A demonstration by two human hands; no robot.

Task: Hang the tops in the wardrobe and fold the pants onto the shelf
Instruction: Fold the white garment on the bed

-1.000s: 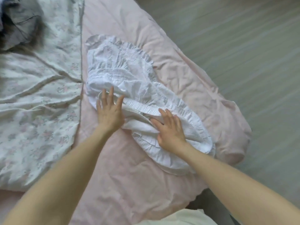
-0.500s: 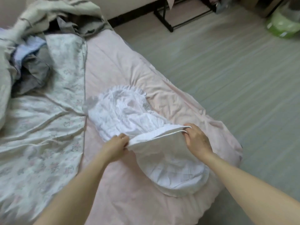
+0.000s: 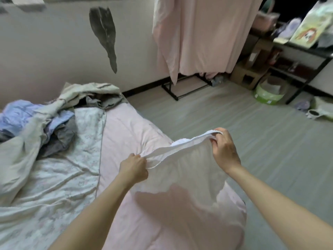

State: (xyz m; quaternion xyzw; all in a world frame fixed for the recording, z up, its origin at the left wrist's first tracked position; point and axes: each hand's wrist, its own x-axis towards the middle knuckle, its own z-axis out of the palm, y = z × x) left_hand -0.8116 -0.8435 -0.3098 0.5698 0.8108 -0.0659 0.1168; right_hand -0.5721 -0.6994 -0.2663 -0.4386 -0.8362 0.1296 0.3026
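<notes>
A white ruffled garment [image 3: 182, 170] hangs in the air above the pink bed [image 3: 126, 134], stretched between both hands by its elastic edge. My left hand [image 3: 134, 167] grips the left end of that edge in a fist. My right hand [image 3: 224, 150] pinches the right end, held a little higher. The lower part of the garment drapes down toward the bed and casts a shadow on the pink cover. A heap of other clothes [image 3: 45, 120], blue, grey and beige, lies at the bed's far left.
A floral quilt [image 3: 54, 177] covers the bed's left side. A pink cloth [image 3: 198, 33] hangs from a black rack [image 3: 180, 91] by the far wall. A black shelf unit [image 3: 306, 56] with boxes, a green tub [image 3: 269, 92] and clothes on the floor stand at the right.
Both hands went from pressing the garment flat to gripping its edge and lifting it off the bed. The view has tilted up toward the room.
</notes>
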